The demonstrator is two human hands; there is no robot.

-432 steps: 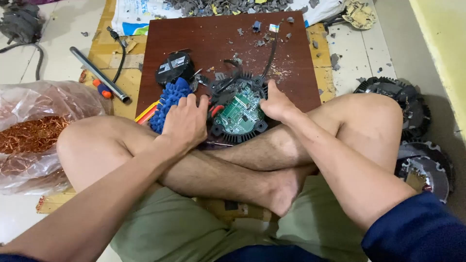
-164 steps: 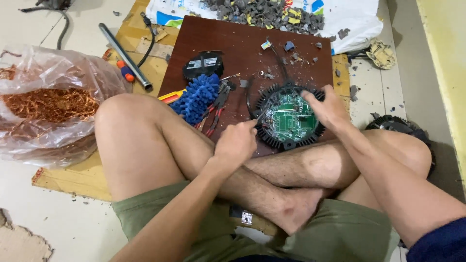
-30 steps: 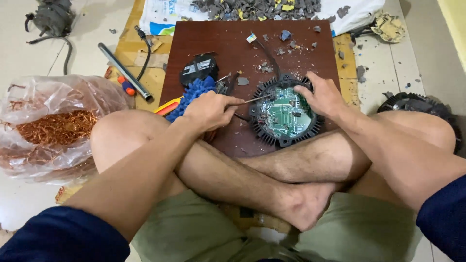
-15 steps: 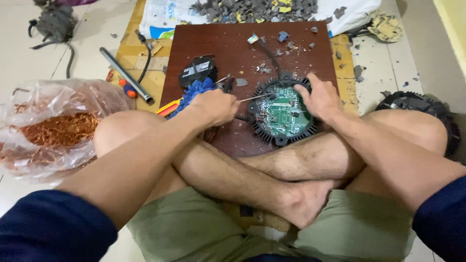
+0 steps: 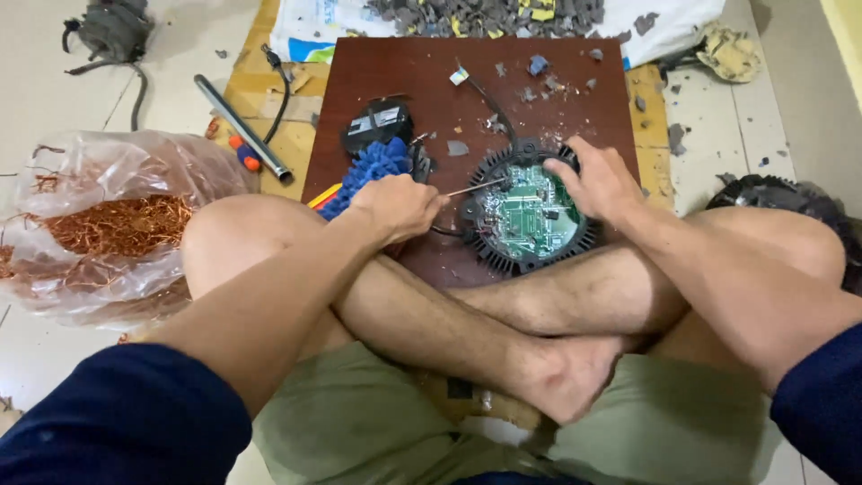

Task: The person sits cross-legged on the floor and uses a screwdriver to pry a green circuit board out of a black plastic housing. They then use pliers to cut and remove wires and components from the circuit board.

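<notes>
A round black finned housing [image 5: 530, 220] with a green circuit board inside lies on a dark brown board [image 5: 431, 85] in front of my crossed legs. My right hand [image 5: 600, 180] rests on the housing's upper right rim and grips it. My left hand [image 5: 398, 205] is closed on a thin screwdriver [image 5: 474, 188]; its metal shaft points right, with the tip at the circuit board's left edge. Under my left hand lies a blue textured glove [image 5: 366, 172].
A small black box-shaped part [image 5: 378, 124] sits on the brown board. A clear bag of copper wire [image 5: 108, 229] lies at left, a grey metal tube [image 5: 241, 127] beside it. Grey debris is piled on a white sack [image 5: 489, 13] at the far side. Another black finned housing [image 5: 790, 211] lies at right.
My left hand has come in from my lap with the screwdriver and its tip now reaches the circuit board. My right hand stays on the housing's rim.
</notes>
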